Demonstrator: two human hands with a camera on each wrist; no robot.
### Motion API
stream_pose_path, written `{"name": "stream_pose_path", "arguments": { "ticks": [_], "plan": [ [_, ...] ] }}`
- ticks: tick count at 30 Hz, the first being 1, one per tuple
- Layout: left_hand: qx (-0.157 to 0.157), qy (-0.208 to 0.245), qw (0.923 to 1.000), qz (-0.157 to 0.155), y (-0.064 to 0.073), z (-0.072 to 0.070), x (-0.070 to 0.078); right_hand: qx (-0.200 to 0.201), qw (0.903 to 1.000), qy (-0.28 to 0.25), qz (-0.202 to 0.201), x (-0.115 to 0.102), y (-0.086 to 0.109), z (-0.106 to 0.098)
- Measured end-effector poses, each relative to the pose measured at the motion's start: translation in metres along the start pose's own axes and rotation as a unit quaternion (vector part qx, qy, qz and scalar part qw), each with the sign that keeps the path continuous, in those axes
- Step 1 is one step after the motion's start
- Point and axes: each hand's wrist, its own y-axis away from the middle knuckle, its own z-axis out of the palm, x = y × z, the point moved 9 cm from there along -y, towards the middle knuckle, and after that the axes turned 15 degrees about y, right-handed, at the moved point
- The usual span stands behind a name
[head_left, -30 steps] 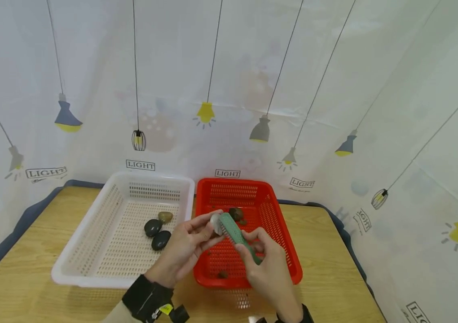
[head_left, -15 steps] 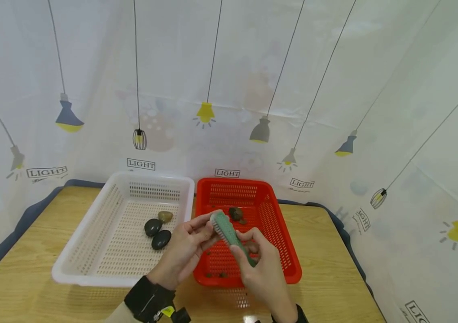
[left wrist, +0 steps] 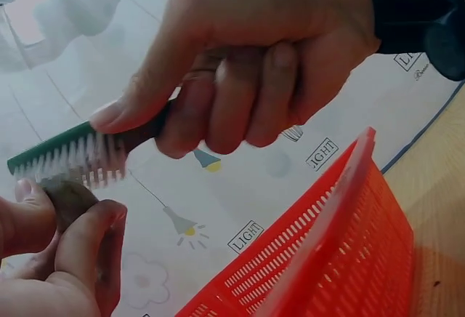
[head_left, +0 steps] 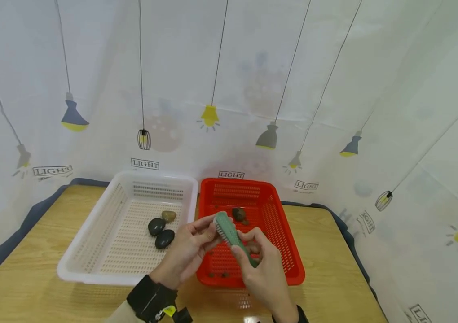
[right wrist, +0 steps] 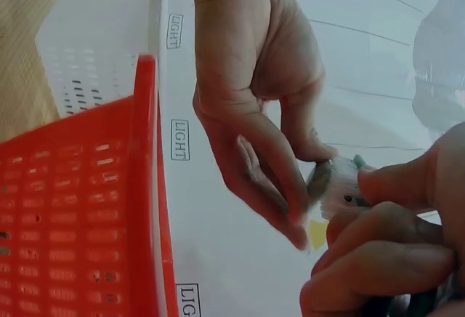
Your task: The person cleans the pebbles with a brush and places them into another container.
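Over the red basket [head_left: 298, 269], my left hand [head_left: 186, 253] pinches a greyish-brown stone [left wrist: 69, 199] between thumb and fingertips. My right hand [head_left: 267, 273] grips a green brush [head_left: 226, 228] by its handle, thumb along the back. White bristles [left wrist: 76, 158] press against the stone in the left wrist view. From the head, the brush head hides most of the stone. The right wrist view shows the stone's edge [right wrist: 318, 182] between left thumb and fingers, bristles right beside it.
A white basket [head_left: 64, 264] at left holds two black stones [head_left: 165, 239] and a yellowish stone [head_left: 169, 216]. Brown stones [head_left: 239, 214] and small bits lie in the red basket. Both baskets stand on a wooden table [head_left: 326, 251] before a lamp-printed curtain [head_left: 229, 54].
The brush has slid left over the stone, covering it more in the head view, and my right hand moved with it. Left hand keeps its hold. The head view has shifted slightly.
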Motion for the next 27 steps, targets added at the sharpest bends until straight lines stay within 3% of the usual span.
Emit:
{"name": "stream_pose_path", "arguments": {
  "ticks": [5,8,11,15,19,23,27],
  "plan": [
    [-0.003,-0.004,0.9999,-0.015,0.001,0.002,-0.007,0.017,0.9996,0.023,0.002,0.004,0.001,-0.005],
    [0.004,0.000,0.9999,-0.012,-0.001,0.002,-0.002,0.014,0.9990,0.042,0.010,0.007,-0.001,-0.009],
    [0.005,0.006,1.0000,0.000,-0.006,0.002,0.003,0.014,0.9992,0.036,-0.010,0.003,-0.002,-0.010],
    [-0.013,-0.009,0.9998,-0.009,-0.009,0.006,0.002,0.018,0.9988,0.013,-0.044,-0.004,-0.005,-0.009],
    [-0.028,-0.016,0.9992,-0.025,-0.008,0.009,-0.003,0.029,0.9989,0.016,-0.034,-0.004,-0.006,-0.011],
    [-0.021,0.002,0.9996,-0.020,-0.004,0.006,-0.001,0.022,0.9995,0.021,-0.013,-0.001,-0.005,-0.012],
    [-0.004,0.012,0.9999,-0.006,0.002,0.000,0.003,0.002,0.9995,0.018,-0.026,-0.005,0.000,-0.007]
  ]
}}
